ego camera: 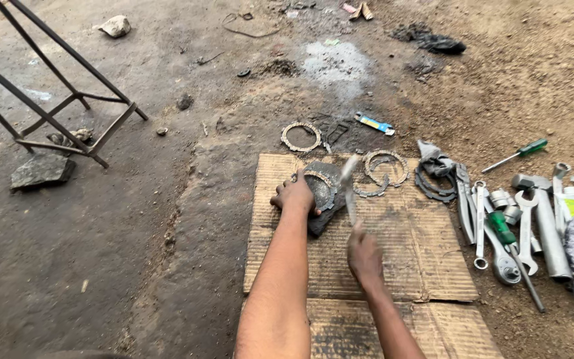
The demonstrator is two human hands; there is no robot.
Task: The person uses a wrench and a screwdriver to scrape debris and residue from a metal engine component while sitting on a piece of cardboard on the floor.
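Down on the dirt floor, kneeling over a flattened cardboard sheet. Left hand pressing down, fingers curled, on a toothed ring plate lying on a dark flat slab on the cardboard. Right hand closed around the handle of a thin metal tool, blurred, angling up just beside the slab. More toothed rings lying beyond, one ring on the dirt. Wrenches, a ratchet and a green-handled screwdriver lying in a row to the right, well apart from both hands.
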